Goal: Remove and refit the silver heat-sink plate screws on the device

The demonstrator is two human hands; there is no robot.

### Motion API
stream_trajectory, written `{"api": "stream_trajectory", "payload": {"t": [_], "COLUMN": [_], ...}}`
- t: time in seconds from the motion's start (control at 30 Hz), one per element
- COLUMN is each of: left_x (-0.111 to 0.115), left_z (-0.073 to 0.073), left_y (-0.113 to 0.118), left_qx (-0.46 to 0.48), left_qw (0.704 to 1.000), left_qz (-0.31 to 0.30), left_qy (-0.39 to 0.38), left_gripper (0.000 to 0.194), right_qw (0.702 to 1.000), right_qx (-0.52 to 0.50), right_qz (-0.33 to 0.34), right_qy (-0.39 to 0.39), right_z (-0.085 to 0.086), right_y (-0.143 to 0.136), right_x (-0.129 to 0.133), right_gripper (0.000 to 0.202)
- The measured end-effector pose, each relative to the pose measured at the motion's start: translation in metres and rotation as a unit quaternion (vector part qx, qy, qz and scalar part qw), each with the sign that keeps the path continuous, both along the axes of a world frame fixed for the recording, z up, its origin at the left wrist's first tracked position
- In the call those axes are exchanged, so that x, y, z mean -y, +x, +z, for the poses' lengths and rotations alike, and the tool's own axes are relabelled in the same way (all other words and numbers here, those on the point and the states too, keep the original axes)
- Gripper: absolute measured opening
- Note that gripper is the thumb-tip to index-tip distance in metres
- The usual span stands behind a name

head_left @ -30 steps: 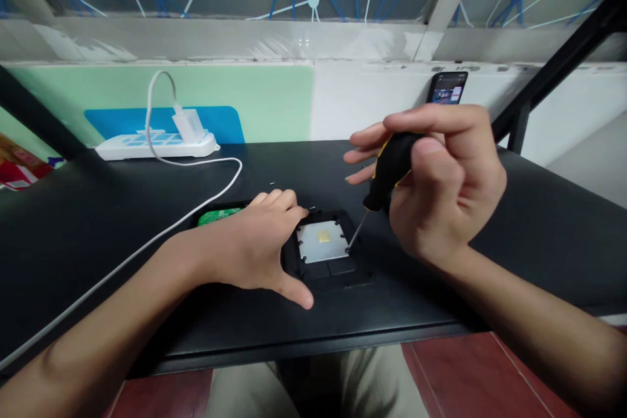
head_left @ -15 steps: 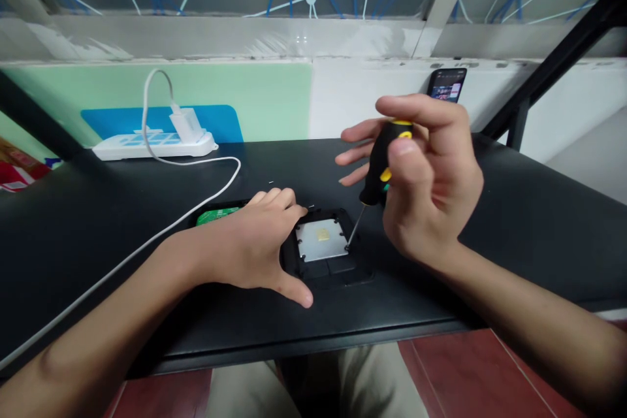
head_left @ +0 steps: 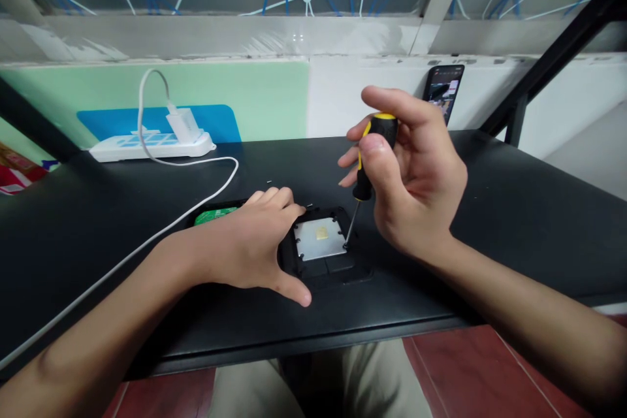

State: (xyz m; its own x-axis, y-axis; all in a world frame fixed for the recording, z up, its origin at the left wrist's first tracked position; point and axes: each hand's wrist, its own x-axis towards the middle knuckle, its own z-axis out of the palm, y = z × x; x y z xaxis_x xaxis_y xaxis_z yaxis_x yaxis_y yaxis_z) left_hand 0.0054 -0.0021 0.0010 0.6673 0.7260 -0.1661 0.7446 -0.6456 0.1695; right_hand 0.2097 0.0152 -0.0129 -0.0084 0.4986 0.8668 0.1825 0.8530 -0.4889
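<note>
A black device casing (head_left: 333, 266) lies on the table, with a silvery metal plate (head_left: 313, 245) in it bearing a small yellowish square. My right hand (head_left: 416, 176) grips a black and yellow screwdriver (head_left: 362, 188), tilted, its tip at the plate's right corner. Across the casing's left side rests my left hand (head_left: 249, 235), thumb spread toward the front and fingers over the back edge; its palm hides what lies beneath. Behind the left wrist a green circuit board (head_left: 213, 215) shows in part.
A white power strip (head_left: 151, 149) with a charger (head_left: 183, 125) sits at the back left. Its white cable (head_left: 161, 230) runs across the table's left. A phone (head_left: 445, 90) leans on the back wall. Small screws lie behind the casing.
My right hand has shifted slightly left and turned the screwdriver's handle, which now stands more upright. The tip stays at the same corner. My left hand holds its place.
</note>
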Motion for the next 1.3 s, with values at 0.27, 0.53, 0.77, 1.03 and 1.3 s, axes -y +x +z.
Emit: {"api": "stream_trajectory", "payload": {"t": [0.27, 0.53, 0.77, 1.03, 1.3], "left_x": [0.0, -0.004, -0.021, -0.022, -0.022], "left_z": [-0.001, 0.002, 0.006, 0.006, 0.002], "left_y": [-0.004, -0.003, -0.018, -0.016, -0.012], "left_qx": [0.006, 0.051, 0.152, 0.106, 0.078], "left_qw": [1.0, 0.999, 0.979, 0.985, 0.992], "left_qz": [-0.004, -0.007, 0.052, -0.005, -0.021], "left_qy": [-0.012, 0.009, 0.123, 0.135, 0.094], "left_gripper": [0.088, 0.085, 0.046, 0.029, 0.039], "right_qw": [0.997, 0.992, 0.998, 0.997, 0.996], "right_qx": [-0.072, -0.128, -0.06, -0.073, -0.075], "right_qz": [-0.015, -0.017, -0.021, -0.035, -0.034], "right_qy": [-0.02, -0.011, -0.01, -0.017, -0.03], "right_z": [0.002, -0.008, -0.02, -0.023, -0.025], "right_y": [0.002, 0.008, 0.01, 0.008, 0.009], "right_x": [-0.016, -0.039, -0.044, -0.047, -0.05], "right_gripper": [0.031, 0.026, 0.025, 0.023, 0.027]}}
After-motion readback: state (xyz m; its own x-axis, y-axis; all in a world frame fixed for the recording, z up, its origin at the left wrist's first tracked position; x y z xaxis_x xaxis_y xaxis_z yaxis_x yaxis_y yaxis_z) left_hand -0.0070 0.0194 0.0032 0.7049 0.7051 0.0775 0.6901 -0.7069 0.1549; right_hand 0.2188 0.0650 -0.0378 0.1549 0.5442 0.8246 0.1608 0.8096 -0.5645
